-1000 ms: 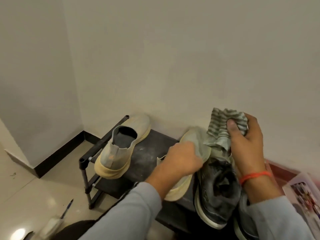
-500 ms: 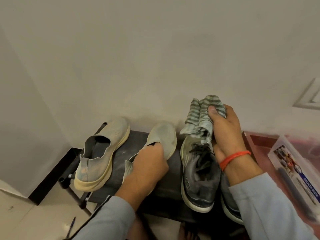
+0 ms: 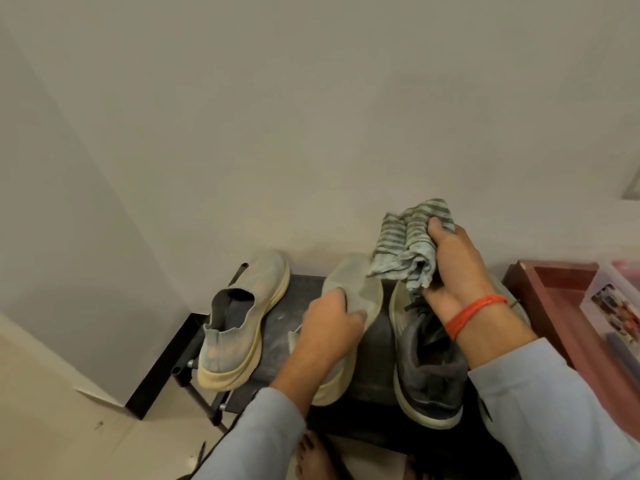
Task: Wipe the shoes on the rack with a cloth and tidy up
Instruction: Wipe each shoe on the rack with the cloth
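A low black shoe rack (image 3: 277, 344) stands against the wall. On its left end sits a pale grey slip-on shoe (image 3: 242, 317) with a cream sole. Its mate (image 3: 356, 292) lies in the middle, and my left hand (image 3: 329, 327) grips it over the upper. To the right is a dark grey laced sneaker (image 3: 426, 368), with a second one mostly hidden under my right arm. My right hand (image 3: 453, 268) holds a bunched striped grey-green cloth (image 3: 405, 247) just above the sneaker's toe and the slip-on's tip.
A reddish wooden tray or box (image 3: 561, 296) holding a clear plastic case (image 3: 620, 317) sits right of the rack. The white wall is directly behind the rack, a wall corner with black skirting (image 3: 162, 362) on the left. My bare foot (image 3: 311, 459) and a pen (image 3: 201, 452) lie on the floor below.
The middle slip-on went from tilted against the sneaker to lying flat on the rack under my left hand. My right hand with the cloth stayed above the sneaker's toe.
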